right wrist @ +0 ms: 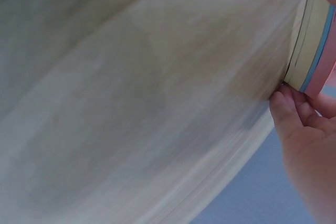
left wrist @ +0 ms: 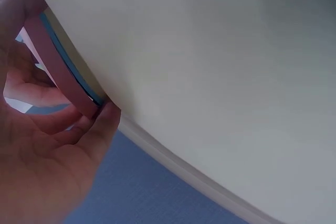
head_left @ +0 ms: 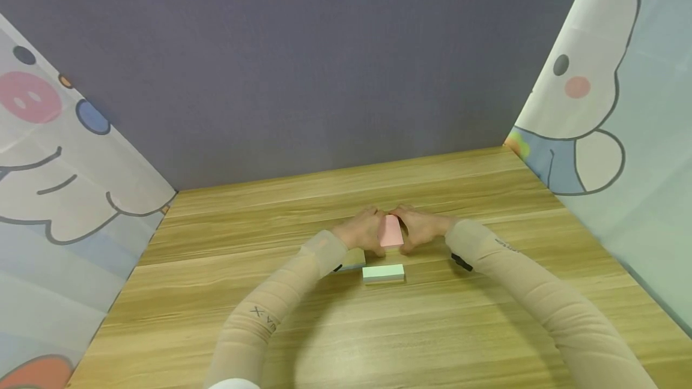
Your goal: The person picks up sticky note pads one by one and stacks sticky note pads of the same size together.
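A stack of sticky notes (head_left: pixel 391 233) with a pink top lies on the wooden table between both hands. Blue and pale yellow layers show under the pink one in both wrist views. My left hand (head_left: pixel 364 232) pinches the stack's left side, thumb at the near end and fingers at the far end. From the right, my right hand (head_left: pixel 420 227) grips the same stack in a like way. Nearer to me lies a narrow green-topped pad (head_left: pixel 383 272). A yellowish pad (head_left: pixel 354 258) sits partly hidden under the left wrist.
The wooden table (head_left: pixel 459 329) runs back to a dark grey panel (head_left: pixel 346 65). Cartoon-printed sheets stand along the left side (head_left: pixel 70 197) and the right side (head_left: pixel 638 209).
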`<state>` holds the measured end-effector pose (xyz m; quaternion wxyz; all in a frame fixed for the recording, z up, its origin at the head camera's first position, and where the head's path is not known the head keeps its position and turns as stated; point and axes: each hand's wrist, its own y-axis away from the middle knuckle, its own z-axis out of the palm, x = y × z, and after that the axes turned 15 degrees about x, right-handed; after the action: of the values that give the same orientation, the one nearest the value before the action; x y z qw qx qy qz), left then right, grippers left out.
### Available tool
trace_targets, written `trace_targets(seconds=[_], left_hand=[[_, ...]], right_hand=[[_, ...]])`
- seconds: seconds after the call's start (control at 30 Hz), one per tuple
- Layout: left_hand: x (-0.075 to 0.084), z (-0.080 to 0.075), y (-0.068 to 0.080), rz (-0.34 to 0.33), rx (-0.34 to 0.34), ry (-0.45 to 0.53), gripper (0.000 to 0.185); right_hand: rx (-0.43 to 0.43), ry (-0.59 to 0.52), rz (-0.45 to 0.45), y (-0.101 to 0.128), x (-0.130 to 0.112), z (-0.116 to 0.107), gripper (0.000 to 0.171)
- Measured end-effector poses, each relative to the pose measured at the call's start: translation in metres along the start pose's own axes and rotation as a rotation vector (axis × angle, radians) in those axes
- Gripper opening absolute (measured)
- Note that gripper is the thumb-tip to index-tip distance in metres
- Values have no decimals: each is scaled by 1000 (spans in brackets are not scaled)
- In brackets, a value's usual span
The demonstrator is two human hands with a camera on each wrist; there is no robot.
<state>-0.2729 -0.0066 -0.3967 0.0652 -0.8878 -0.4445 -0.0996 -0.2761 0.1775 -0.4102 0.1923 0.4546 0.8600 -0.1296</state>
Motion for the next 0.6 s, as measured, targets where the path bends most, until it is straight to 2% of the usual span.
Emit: trace_targets(seconds=[0.4,0.6], left_hand=[[-1,0,1,4,2,12,82],[-7,-9,2,-61,-32,53,103]], right_hand=[[-1,-27,23,0,-2,0,88],[-48,-64,61,4,7,-11,105]])
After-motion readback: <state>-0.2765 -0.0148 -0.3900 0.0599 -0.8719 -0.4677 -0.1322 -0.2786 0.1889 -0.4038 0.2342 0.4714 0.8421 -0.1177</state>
